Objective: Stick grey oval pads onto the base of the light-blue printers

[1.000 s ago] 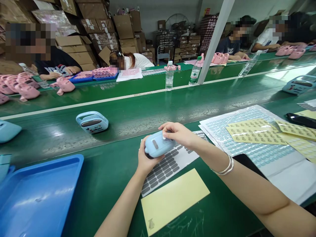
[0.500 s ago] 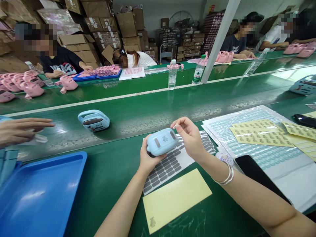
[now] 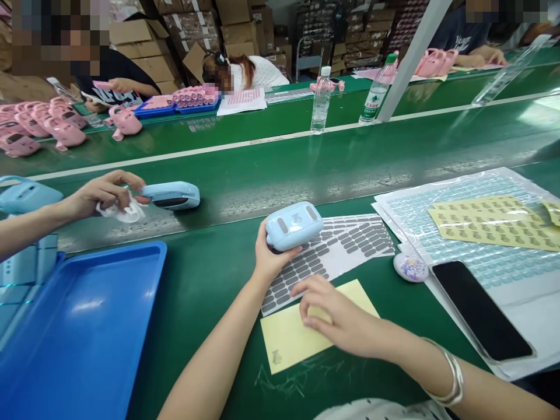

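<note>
Gripping a pale blue device (image 3: 294,226) from beneath, the left hand (image 3: 268,259) holds it clear of the green bench (image 3: 201,291), its two oval recesses turned up. The device sits above the near edge of a white sheet of grey oval stickers (image 3: 332,251), which runs out toward 3 o'clock. At 6 o'clock from the device, the right hand (image 3: 336,318) rests fingers-down on a pale yellow backing sheet (image 3: 284,338); nothing is clasped in it, the fingers loosely curled. At 3 o'clock lies a small round patterned disc (image 3: 410,267), just beside a black phone (image 3: 479,309) that lies over a clear sheet of pale blue stickers (image 3: 459,198). Yellow sticker sheets (image 3: 490,224) lie atop that. At 9 o'clock a blue tray (image 3: 87,326) takes up the bench's left side, bare green between it and the left forearm. Beyond the bench edge, at 12 o'clock, runs the conveyor belt (image 3: 350,169), mostly bare. At 10 o'clock a co-worker's hand (image 3: 102,192), holding something whitish, touches a second blue device (image 3: 171,195) on the belt.
</note>
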Tool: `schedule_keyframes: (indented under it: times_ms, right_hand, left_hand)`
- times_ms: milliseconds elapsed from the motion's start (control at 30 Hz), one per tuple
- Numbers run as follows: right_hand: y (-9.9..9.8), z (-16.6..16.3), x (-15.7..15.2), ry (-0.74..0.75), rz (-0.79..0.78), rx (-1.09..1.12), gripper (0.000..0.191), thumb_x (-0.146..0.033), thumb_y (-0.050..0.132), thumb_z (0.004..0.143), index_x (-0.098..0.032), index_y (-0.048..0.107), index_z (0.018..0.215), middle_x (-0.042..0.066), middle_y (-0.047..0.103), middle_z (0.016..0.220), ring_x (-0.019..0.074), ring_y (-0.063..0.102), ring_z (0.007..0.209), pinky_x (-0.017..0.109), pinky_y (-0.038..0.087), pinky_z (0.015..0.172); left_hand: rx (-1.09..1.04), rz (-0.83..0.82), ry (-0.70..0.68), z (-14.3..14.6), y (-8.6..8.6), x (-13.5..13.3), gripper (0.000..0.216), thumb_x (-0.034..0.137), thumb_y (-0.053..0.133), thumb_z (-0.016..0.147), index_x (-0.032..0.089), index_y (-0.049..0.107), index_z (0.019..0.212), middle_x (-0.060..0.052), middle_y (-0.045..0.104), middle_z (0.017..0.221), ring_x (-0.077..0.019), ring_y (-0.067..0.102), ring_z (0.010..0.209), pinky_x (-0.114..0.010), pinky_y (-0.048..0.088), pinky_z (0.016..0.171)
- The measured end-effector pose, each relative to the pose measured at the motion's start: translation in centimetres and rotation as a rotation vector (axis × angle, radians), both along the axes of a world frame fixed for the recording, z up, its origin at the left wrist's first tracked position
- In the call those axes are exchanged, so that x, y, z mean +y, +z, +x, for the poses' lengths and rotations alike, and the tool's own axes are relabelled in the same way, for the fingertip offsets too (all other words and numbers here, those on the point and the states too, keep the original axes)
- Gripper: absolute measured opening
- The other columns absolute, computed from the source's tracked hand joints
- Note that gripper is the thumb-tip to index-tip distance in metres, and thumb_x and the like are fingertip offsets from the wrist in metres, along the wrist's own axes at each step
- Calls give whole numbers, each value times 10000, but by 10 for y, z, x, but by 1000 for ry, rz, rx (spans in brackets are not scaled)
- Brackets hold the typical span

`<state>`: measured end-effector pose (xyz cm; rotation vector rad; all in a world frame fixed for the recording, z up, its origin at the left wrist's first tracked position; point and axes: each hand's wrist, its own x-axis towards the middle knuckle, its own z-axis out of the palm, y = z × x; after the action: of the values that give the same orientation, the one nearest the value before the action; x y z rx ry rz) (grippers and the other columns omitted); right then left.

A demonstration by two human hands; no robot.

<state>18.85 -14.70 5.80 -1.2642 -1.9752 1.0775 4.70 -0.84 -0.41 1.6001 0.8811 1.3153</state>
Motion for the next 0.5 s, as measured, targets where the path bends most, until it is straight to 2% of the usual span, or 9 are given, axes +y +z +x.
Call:
schedule_keyframes:
  times_ms: [33,100,167,233,333,367,400,467,500]
  right_hand:
    - [-10,-3,-7,90,-45,-75,101,-124,530,862,-196,555,795,71,543,1253,241,442,1200,427,425,977]
    - [-29,-4,-14,184,-34,-140,98,-118,534,853,-185,570,791,69,521,1315,263,383,1256,453,392,1009]
    - [-44,-2,-17,174,18,-108,99,-146,566,850,-186,603,767,59,548,1286,254,400,1238,428,387,1011]
    - [-54,0,-17,124,19,-40,64,-169,620,829,-212,655,859,49,562,1256,230,440,1206,387,392,1012]
    - [-66,-4,-14,72,-7,17,482,-178,723,745,-260,583,1199,63,520,1309,231,459,1210,369,385,1037]
    - [-70,-7,-11,80,6,19,548,-195,741,729,-253,556,1242,74,530,1297,240,478,1194,376,392,1032]
    - [-74,-10,-8,98,34,9,519,-225,741,733,-232,572,1224,86,557,1260,251,505,1160,387,408,1013]
    - [-80,-15,-1,142,102,-23,204,-268,633,840,-201,664,1031,94,637,1106,246,585,1024,414,466,921]
    - [-80,-15,3,141,134,-28,171,-280,576,884,-197,663,1006,91,648,1063,233,602,983,410,490,879]
  left_hand:
    - [7,-3,-1,0,0,0,830,416,867,533,196,455,1219,-84,559,1130,-258,558,1046,-347,480,892]
    - [34,-7,-9,-1,1,-1,823,423,857,549,195,448,1226,-88,555,1134,-259,563,1042,-344,487,880]
    - [67,10,-11,0,3,-4,809,412,848,564,202,444,1233,-88,551,1139,-257,568,1034,-351,484,888]
    - [93,59,9,0,6,-8,793,393,841,577,206,443,1237,-94,538,1168,-260,561,1050,-362,475,908]
    - [137,219,77,-2,14,-17,746,348,821,606,198,449,1235,-110,528,1199,-271,538,1094,-380,450,946]
    - [173,297,110,-6,18,-18,718,322,805,626,195,451,1237,-116,530,1202,-276,532,1104,-389,442,952]
    - [232,390,151,-11,23,-17,684,288,782,650,193,454,1242,-120,533,1207,-282,528,1108,-400,436,954]
    - [439,630,257,-25,38,-6,627,198,725,686,196,465,1257,-129,532,1234,-300,519,1110,-422,422,944]
    - [586,758,314,-33,49,4,607,146,691,697,202,473,1261,-128,531,1248,-307,518,1098,-431,413,934]
